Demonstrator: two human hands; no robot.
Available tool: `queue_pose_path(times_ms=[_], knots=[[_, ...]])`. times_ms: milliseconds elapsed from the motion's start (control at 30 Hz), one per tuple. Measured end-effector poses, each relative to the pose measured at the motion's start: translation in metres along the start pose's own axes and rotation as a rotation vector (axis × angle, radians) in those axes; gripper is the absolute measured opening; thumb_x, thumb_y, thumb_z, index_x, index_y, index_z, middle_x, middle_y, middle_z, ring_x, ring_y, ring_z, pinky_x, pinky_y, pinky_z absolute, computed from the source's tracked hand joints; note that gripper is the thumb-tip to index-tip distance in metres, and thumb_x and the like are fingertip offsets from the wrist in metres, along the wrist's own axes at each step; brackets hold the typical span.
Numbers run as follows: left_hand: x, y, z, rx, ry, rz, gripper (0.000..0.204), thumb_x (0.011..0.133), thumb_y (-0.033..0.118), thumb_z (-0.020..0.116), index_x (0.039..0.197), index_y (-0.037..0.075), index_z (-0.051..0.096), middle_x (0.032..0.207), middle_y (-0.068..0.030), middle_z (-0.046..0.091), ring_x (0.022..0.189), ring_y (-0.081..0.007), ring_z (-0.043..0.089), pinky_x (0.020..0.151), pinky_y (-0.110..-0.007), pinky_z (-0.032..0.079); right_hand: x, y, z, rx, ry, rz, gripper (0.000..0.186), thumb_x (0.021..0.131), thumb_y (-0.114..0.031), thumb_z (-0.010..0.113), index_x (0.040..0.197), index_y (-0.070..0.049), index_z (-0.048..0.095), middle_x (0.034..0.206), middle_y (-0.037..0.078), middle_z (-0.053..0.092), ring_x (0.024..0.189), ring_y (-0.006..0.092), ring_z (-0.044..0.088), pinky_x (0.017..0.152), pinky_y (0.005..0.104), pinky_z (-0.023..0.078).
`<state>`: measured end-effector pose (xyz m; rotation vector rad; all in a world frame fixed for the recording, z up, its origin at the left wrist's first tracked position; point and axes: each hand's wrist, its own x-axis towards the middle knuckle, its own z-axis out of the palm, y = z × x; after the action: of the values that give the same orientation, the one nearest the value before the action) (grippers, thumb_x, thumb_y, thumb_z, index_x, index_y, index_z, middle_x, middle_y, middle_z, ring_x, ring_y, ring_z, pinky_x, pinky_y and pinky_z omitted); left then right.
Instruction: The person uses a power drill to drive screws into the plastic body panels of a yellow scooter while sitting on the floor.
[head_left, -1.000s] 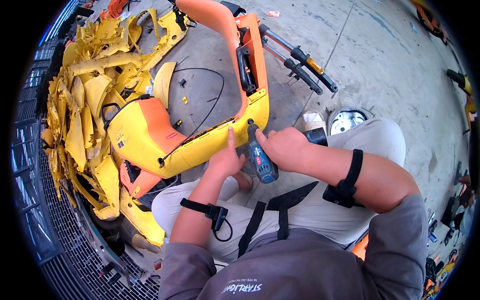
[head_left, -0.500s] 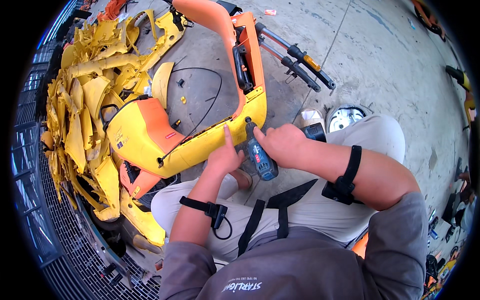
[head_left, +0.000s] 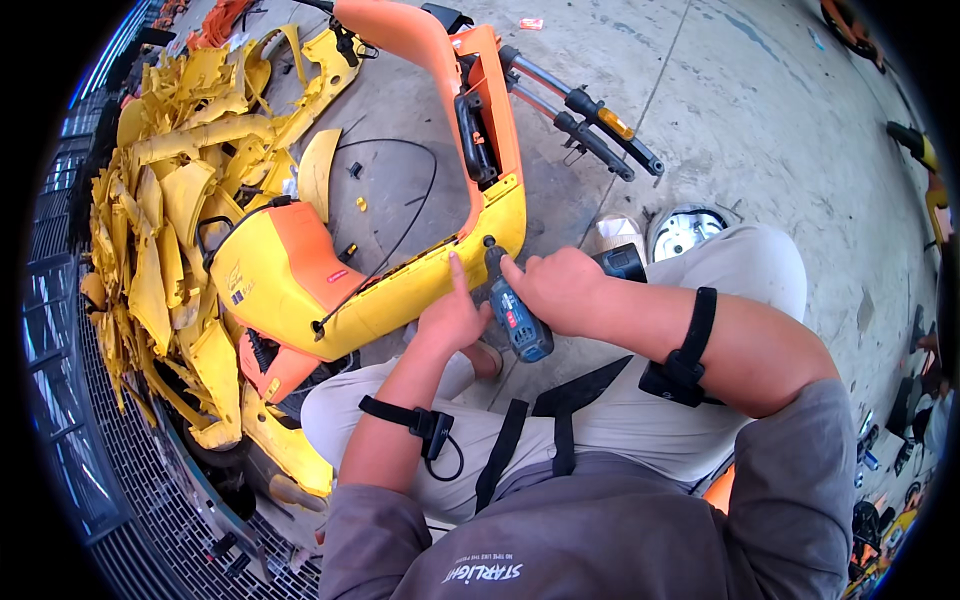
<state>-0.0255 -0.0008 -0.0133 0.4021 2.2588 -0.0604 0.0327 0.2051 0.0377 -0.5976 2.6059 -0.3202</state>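
Note:
An orange and yellow scooter body (head_left: 400,310) lies on the concrete in front of me. My right hand (head_left: 560,290) grips a blue-and-black cordless power tool (head_left: 520,325), its nose against or very close to the lower yellow panel. My left hand (head_left: 450,320) has its index finger stretched up onto that panel's edge, just left of the tool's nose, other fingers partly curled and holding nothing I can see. A thin black cable (head_left: 433,180) loops over the floor and body. Fork tubes (head_left: 585,130) lie at the body's far right end.
A heap of broken yellow panels (head_left: 170,220) fills the left, beside a dark metal grille (head_left: 75,400). A silver round part (head_left: 685,230) lies beyond my bent right leg (head_left: 760,280). Tools and scattered parts (head_left: 870,530) line the right edge, along with another orange-and-black part (head_left: 850,30) farther back.
The whole view has shifted slightly, so the scooter body and both hands appear a little higher and farther left. My hands keep nearly the same pose on the panel and tool.

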Motion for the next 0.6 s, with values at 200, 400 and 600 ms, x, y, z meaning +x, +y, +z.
queue_pose_path(times_ms=[200, 400, 600], knots=[[0.001, 0.0, -0.006, -0.028, -0.004, -0.039, 0.108, 0.093, 0.045, 0.06, 0.156, -0.005, -0.013, 0.112, -0.0284, 0.069, 0.099, -0.0429, 0.07, 0.088, -0.047, 0.055, 0.001, 0.0, -0.002, -0.011, -0.029, -0.003, 0.075, 0.082, -0.017, 0.07, 0.148, 0.001, 0.04, 0.097, 0.014, 0.069, 0.084, 0.0278, 0.072, 0.067, 0.0388, 0.057], [0.002, -0.001, 0.001, -0.024, 0.007, 0.003, 0.11, 0.092, 0.044, 0.061, 0.155, -0.005, -0.014, 0.111, -0.0288, 0.069, 0.097, -0.0429, 0.07, 0.088, -0.047, 0.055, 0.001, 0.0, -0.003, -0.014, -0.033, -0.007, 0.076, 0.081, -0.018, 0.072, 0.147, 0.004, 0.041, 0.098, 0.014, 0.071, 0.088, 0.0265, 0.073, 0.069, 0.0373, 0.057], [0.003, 0.001, -0.001, -0.017, 0.006, -0.024, 0.111, 0.093, 0.043, 0.061, 0.155, -0.004, -0.017, 0.11, -0.0294, 0.069, 0.096, -0.0425, 0.07, 0.087, -0.047, 0.055, 0.001, 0.0, -0.002, -0.004, -0.049, 0.0, 0.077, 0.082, -0.017, 0.071, 0.149, 0.001, 0.039, 0.1, 0.014, 0.07, 0.087, 0.0278, 0.072, 0.07, 0.0386, 0.057]])
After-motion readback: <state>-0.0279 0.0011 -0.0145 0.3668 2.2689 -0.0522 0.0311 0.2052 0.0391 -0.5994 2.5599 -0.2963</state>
